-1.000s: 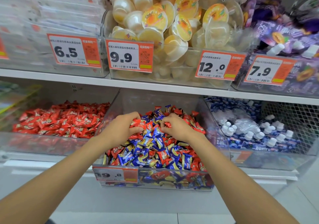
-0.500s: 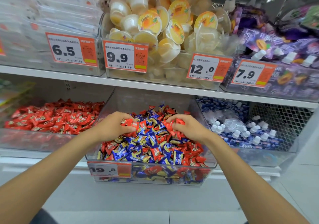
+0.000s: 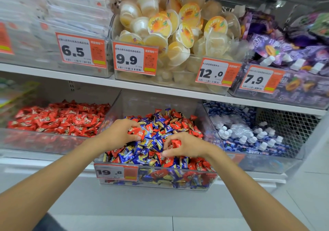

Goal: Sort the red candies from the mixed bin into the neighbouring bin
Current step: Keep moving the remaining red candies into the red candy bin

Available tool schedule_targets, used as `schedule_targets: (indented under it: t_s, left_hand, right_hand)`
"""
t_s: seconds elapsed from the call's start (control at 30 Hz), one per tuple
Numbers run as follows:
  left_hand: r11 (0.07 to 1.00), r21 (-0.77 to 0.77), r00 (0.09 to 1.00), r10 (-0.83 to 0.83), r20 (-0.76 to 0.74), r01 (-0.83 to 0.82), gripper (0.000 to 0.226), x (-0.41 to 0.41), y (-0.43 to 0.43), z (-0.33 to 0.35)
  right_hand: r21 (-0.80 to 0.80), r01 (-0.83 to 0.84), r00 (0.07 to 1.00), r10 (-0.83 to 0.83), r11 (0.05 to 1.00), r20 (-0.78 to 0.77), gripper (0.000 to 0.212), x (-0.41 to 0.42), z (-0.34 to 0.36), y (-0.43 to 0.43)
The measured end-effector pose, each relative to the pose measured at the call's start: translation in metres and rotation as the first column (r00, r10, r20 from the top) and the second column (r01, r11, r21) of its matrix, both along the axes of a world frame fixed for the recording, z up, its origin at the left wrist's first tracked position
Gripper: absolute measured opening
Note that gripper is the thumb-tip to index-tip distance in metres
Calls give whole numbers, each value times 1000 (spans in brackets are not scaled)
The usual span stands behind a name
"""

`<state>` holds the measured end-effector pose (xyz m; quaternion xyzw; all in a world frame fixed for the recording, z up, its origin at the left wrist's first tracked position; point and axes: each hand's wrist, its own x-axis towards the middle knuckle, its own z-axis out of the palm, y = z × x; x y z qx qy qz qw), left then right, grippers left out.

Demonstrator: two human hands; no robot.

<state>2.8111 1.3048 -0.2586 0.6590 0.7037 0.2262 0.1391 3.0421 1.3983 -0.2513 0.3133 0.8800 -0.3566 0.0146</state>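
Left hand (image 3: 117,135) fingers curl round red candies (image 3: 136,132); right hand (image 3: 188,146), at its 4 o'clock, pinches one red candy (image 3: 175,143); mixed bin (image 3: 178,181) price tag (image 3: 116,172) reads 19.8

Red candies (image 3: 179,123) lie jumbled with blue in the mixed bin (image 3: 154,186) under the left hand (image 3: 117,134) and right hand (image 3: 187,146), each holding red ones; leftward, the neighbouring bin (image 3: 44,143) holds only red.

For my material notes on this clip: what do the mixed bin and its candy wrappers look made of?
Mixed bin: clear, glossy rigid plastic, likely acrylic; candies show through its front wall. Candy wrappers: thin shiny film, plastic or foil-lined, I can't tell which; they crinkle and glint.
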Motion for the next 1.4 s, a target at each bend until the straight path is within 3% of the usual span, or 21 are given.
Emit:
schedule_targets:
  t_s: [0.13,0.27,0.43,0.5,0.6,0.67,0.8,0.93,1.03,1.1,1.27,1.4]
  left_hand:
    - [995,101,1000,-14,10,13,34,4,-9,9]
    - [990,137,999,-18,30,14,34,6,-18,17]
    - [975,221,995,-36,88,15,42,-6,-37,27]
    - [957,291,990,-40,132,0,42,-18,-47,34]
    - [933,350,988,32,154,-85,26,-54,-58,41]
    - [922,348,983,134,129,-171,17,-90,-67,38]
    - [883,285,927,365,82,-373,23,-173,-78,17]
    - [847,256,884,458,92,-466,29,-225,-76,5]
    - [896,133,905,413,102,-424,58,-237,-74,0]
    - [899,61,900,428,80,-433,71,-236,-74,-4]
    - [949,148,960,269,73,-278,55,-193,-71,6]
    - [962,261,996,84,22,-87,41,-119,-52,27]
  right_hand:
    - [5,-73,989,72,997,132,25,2,1,-7]
    - [-49,88,994,-91,995,-68,20,7,2,-9]
    - [28,227,929,-208,974,-307,13,-9,14,-21]
    - [62,264,873,-210,963,-440,11,-30,21,-29]
    - [117,241,826,-140,964,-547,11,-72,30,-41]
    - [145,178,838,-73,973,-541,12,-107,35,-50]
    - [266,68,862,78,961,-501,16,-188,37,-62]
    - [364,2,912,147,932,-382,26,-265,30,-53]
    - [386,-84,971,163,919,-176,59,-296,27,-40]
    - [351,-120,979,169,929,-113,67,-293,31,-34]
    - [406,50,964,63,913,-260,42,-224,36,-16]
    - [400,168,961,-59,901,-272,30,-127,31,-2]
